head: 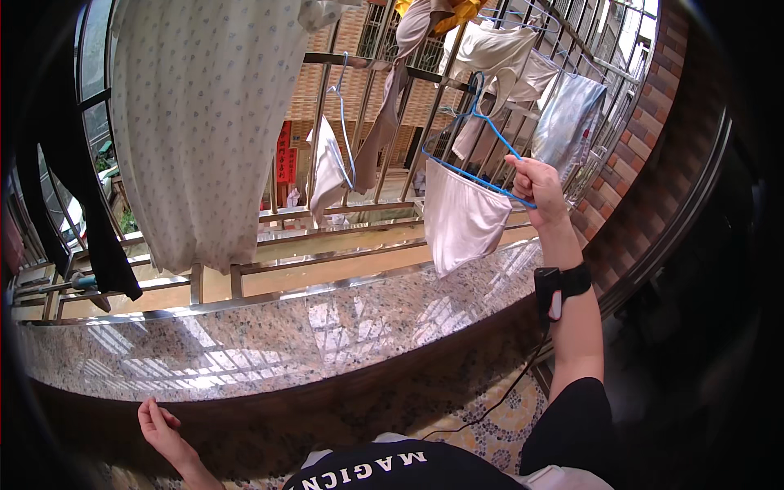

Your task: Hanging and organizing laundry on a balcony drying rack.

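My right hand (538, 188) grips the right corner of a blue clothes hanger (497, 130), raised in front of the window bars. A pale pink pair of briefs (467, 214) hangs from the hanger's lower bar, over the granite sill. The hanger's hook is up among the bars and hung laundry; whether it rests on anything is hard to tell. Low on the left, my left hand (160, 425) is near the front edge of the granite sill (257, 343). Its fingers are curled together, and nothing shows in them.
Metal window bars (404, 128) stand beyond the sill. A patterned pale curtain (202, 135) hangs at left, beside a black garment (92, 202). A pale cloth (327, 165), a twisted brown cloth (383, 116) and a light-blue garment (566, 119) hang along the bars. A brick wall (637, 141) borders the right.
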{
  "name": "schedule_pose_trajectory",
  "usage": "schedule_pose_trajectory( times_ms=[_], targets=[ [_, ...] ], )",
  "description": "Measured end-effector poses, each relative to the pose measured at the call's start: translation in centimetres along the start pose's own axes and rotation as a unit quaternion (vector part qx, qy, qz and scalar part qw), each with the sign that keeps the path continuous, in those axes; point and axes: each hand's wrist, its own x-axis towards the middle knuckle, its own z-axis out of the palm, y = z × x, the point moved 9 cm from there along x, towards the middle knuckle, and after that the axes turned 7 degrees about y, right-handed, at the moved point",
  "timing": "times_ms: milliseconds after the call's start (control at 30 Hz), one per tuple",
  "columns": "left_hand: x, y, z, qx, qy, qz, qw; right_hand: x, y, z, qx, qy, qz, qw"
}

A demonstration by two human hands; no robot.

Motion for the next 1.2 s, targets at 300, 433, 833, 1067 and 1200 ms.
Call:
schedule_pose_trajectory(
  times_ms=[300,433,833,1067,1200],
  targets=[
    [-6.3,0.5,-1.6,-0.001,0.119,0.031,0.992,11.3,4.8,1.5,0.041,-0.056,-0.027,0.997],
    [-10.0,0.6,-0.9,-0.014,0.156,0.032,0.987,15.6,8.2,1.8,0.037,-0.041,-0.029,0.998],
    [-17.3,1.3,0.4,0.005,0.205,0.058,0.977,16.9,16.0,1.3,-0.007,-0.010,0.005,1.000],
    [-18.8,1.9,4.9,0.005,0.142,0.071,0.987,15.3,14.3,-1.2,-0.305,0.006,-0.172,0.937],
    [-20.4,2.4,4.6,0.037,0.150,0.067,0.986,8.3,7.5,0.6,-0.368,0.023,-0.404,0.837]
  ],
)
